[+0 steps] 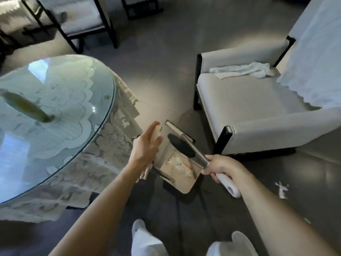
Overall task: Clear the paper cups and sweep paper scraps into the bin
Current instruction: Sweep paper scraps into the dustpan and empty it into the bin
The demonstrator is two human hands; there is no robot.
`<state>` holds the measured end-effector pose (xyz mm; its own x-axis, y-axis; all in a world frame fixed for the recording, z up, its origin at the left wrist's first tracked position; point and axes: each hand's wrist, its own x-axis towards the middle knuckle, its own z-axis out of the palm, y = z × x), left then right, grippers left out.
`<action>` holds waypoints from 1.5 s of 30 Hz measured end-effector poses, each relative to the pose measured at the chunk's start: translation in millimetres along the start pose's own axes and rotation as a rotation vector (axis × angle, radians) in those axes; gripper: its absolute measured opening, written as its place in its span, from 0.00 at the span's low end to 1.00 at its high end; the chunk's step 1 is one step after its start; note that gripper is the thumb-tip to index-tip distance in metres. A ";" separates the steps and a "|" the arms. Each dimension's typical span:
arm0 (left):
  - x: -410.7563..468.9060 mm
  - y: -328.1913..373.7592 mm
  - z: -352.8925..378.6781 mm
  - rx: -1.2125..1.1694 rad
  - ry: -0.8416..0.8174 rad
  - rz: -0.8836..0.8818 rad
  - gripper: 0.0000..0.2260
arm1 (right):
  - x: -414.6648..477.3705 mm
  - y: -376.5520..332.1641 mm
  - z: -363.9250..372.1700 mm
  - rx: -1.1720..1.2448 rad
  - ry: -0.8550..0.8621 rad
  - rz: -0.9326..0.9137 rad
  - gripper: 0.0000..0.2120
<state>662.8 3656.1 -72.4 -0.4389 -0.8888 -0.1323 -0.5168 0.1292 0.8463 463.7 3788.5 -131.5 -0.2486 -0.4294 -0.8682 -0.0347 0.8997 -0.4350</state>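
Note:
My right hand grips the white handle of a long broom. Its metal shaft runs up-left to the black brush head, which hangs over the dustpan on the floor. White paper scraps lie inside the pan. My left hand reaches forward with straight fingers, at the pale top of the dustpan's upright handle; no grip on it shows. More paper scraps lie on the dark floor to the right. No paper cup or bin is in view.
A round glass-topped table with a lace cloth stands close on the left. A white armchair with a crumpled towel is on the right. Black-framed chairs stand at the back. My white shoes are at the bottom.

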 end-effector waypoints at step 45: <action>273.0 -63.3 -46.8 0.167 -0.767 0.523 0.20 | 172.9 -90.9 266.4 0.770 0.782 0.034 0.28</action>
<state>610.1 3384.7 -137.9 -0.9782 -0.1756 -0.1105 -0.1900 0.5438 0.8174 681.7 3611.7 -305.7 -0.7927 0.0071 -0.6096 0.5294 0.5039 -0.6826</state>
